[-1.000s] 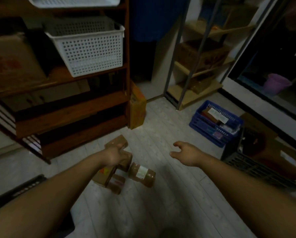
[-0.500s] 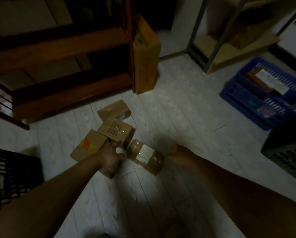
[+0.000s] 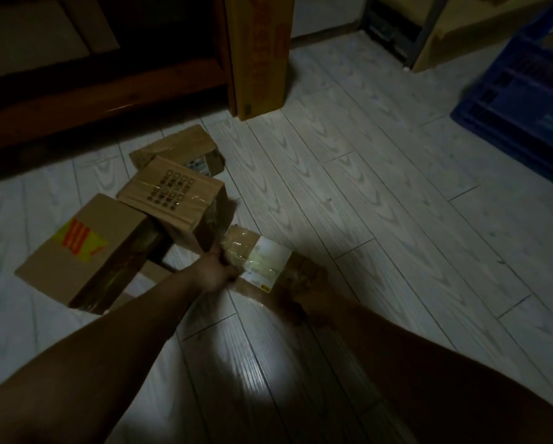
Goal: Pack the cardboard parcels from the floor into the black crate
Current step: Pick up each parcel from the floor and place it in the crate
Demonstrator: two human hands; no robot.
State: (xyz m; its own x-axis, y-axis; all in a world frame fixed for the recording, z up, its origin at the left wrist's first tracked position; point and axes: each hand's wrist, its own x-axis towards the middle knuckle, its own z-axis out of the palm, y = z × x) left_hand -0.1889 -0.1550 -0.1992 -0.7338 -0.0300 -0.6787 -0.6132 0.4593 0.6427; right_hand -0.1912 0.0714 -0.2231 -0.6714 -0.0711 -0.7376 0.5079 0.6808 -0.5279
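Several cardboard parcels lie on the pale plank floor. A taped parcel with a white label point(image 3: 264, 262) sits between both hands. My left hand point(image 3: 212, 274) grips its left end. My right hand point(image 3: 304, 291) holds its right end, dim in shadow. To the left lie a parcel with a yellow and red sticker point(image 3: 86, 248), one with a printed grid of squares point(image 3: 175, 197), and a further one point(image 3: 179, 147) behind it. Part of another parcel point(image 3: 150, 274) shows under my left forearm. The black crate is out of view.
A dark wooden shelf unit point(image 3: 102, 91) runs along the back left. A tall yellow-brown carton point(image 3: 259, 52) leans at its corner. A blue plastic crate point(image 3: 521, 91) stands at the right edge, a metal rack foot point(image 3: 400, 43) behind it.
The view has dropped closer to the floor. Both hands have closed onto the ends of the labelled parcel; the left hand shifted right from the lower parcel.
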